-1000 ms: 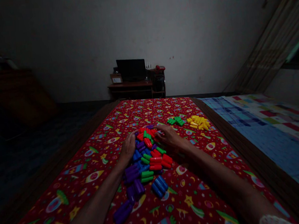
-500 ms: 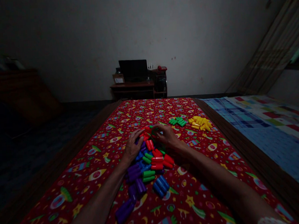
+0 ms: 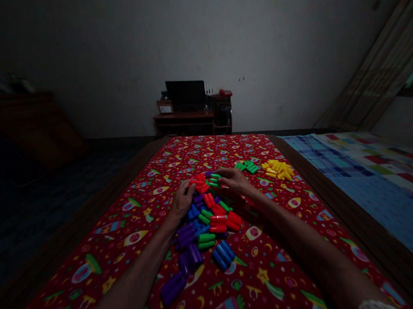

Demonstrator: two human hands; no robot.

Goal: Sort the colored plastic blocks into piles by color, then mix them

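Observation:
A mixed heap of glossy plastic blocks, each shaped like short tubes joined side by side, lies between my forearms. My right hand [image 3: 235, 180] pinches a green block [image 3: 213, 180] at the heap's far end. At the far left of the heap, my left hand [image 3: 182, 200] rests with fingers apart against red blocks [image 3: 199, 183]. A purple block [image 3: 208, 174] shows just beyond the green one. Nearer me lie more red blocks [image 3: 218, 223], a green block [image 3: 206, 240], a blue block [image 3: 223, 255] and purple blocks [image 3: 173, 288].
Beyond my right hand sit a small group of green blocks [image 3: 249, 166] and a pile of yellow blocks [image 3: 278, 169]. Everything lies on a red patterned cloth [image 3: 129, 257]. A desk with a dark monitor [image 3: 186, 95] stands by the far wall; a blue checked cloth [image 3: 348, 187] spreads at right.
My right hand has shifted slightly right and the green block in its fingers has come into clear view. My left hand has drawn back a little from the red blocks.

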